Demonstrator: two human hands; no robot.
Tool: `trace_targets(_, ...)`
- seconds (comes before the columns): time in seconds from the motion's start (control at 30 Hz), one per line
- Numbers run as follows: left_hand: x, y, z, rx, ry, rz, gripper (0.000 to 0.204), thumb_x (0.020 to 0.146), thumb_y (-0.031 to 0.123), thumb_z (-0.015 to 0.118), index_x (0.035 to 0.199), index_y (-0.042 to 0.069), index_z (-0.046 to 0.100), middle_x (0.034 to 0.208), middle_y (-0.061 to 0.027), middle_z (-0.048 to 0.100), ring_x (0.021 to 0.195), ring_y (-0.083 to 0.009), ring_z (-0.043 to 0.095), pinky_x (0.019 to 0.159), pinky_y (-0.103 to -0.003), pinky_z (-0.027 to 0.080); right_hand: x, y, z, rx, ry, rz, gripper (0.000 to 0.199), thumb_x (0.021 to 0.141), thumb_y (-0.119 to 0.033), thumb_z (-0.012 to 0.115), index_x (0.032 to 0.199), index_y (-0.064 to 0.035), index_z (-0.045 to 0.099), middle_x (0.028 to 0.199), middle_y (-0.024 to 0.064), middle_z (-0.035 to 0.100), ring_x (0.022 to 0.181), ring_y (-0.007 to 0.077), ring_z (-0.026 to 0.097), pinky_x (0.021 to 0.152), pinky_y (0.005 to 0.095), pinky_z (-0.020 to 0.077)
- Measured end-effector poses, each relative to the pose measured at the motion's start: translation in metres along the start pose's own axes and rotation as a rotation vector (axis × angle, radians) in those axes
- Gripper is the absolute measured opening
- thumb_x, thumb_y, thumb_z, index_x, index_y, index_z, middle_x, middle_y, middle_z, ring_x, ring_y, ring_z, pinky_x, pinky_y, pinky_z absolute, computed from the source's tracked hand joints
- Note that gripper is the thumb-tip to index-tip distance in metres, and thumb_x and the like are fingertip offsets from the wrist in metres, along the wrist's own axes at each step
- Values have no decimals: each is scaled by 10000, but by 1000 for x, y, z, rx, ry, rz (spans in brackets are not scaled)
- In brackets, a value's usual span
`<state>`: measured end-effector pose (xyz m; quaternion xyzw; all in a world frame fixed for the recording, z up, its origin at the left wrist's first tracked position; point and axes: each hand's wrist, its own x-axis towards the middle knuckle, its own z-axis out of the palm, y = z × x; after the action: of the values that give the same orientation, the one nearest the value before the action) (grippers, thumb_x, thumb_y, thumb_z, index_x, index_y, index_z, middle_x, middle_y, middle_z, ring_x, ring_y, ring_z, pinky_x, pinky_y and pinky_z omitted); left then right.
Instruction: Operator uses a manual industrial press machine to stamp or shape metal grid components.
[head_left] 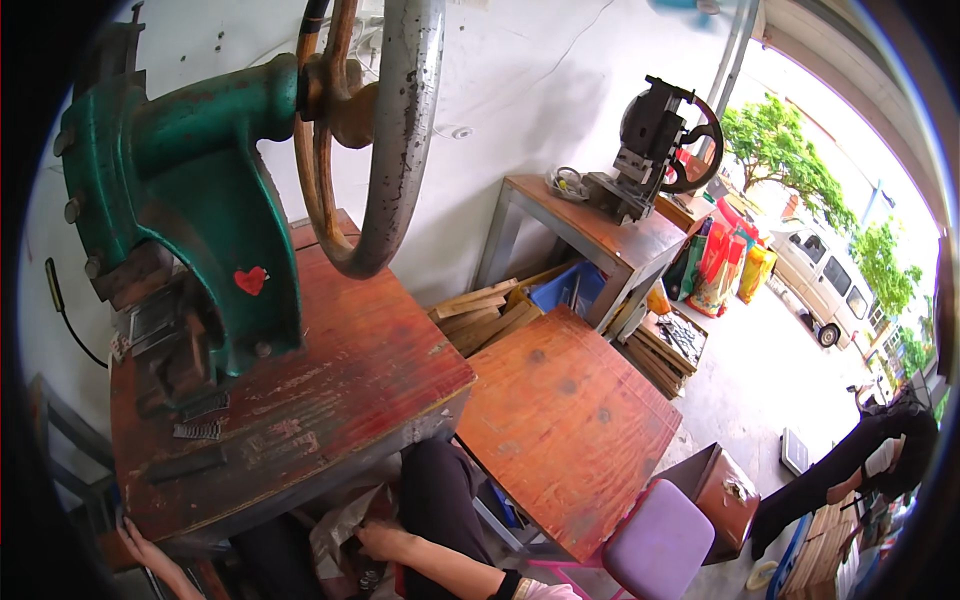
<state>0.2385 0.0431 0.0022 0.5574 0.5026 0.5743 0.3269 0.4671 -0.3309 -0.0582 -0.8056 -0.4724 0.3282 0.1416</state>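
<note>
Right hand (385, 541), below the front edge of the worn red wooden bench (330, 390): fingers curled into crumpled grey-white wrapping (340, 520) at 6 o'clock. Left hand (150, 555), 7 o'clock: fingers spread against the bench's lower corner. Green cast-iron press with rusty flywheel (190, 190) fills the bench rear. Low orange-brown tabletop (560, 420) adjoins at 3 o'clock; purple stool (660, 545) beyond. Blue bin (570, 285), contents unclear.

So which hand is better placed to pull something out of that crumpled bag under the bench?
The right hand, probably: it already rests on the crumpled bag below the red workbench. The left hand is off at the bench's lower left corner, away from the bag.
</note>
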Motion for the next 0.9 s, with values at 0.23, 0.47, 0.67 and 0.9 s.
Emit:
trace_targets(0.23, -5, 14, 2, 24, -46, 44, 444, 960, 301, 441, 1260, -23, 490, 1259, -132, 518, 1135, -223, 496, 977, -329, 352, 1, 4, 4, 7, 17, -31, 421, 803, -269, 653, 1110, 1, 553, 959, 235, 617, 908, 393, 611, 767, 460, 496)
trace_targets(0.47, -23, 47, -35, 58, -356, 195, 363, 924, 289, 549, 1172, 24, 543, 1116, -85, 577, 1060, -181, 521, 930, -314, 396, 5, 19, 21, -58, 32, -97, 435, 814, -290, 629, 1090, 35, 540, 1013, 274, 604, 922, 413, 599, 800, 469, 480)
trace_targets(0.67, -17, 36, -167, 185, -11, 32, 258, 895, 154, 585, 1084, -21, 570, 1009, -97, 637, 952, -153, 589, 850, -268, 442, -5, 17, 8, -21, 118, -197, 413, 797, -256, 650, 1132, -31, 564, 1013, 227, 626, 973, 397, 587, 840, 446, 475)
trace_targets(0.9, -54, -20, -274, 640, 235, -152, 239, 829, 130, 610, 1023, -9, 605, 899, -130, 666, 850, -224, 639, 791, -321, 478, -15, -9, -14, 41, 21, -33, 380, 760, -258, 691, 1047, -22, 609, 955, 217, 641, 924, 382, 600, 811, 435, 471)
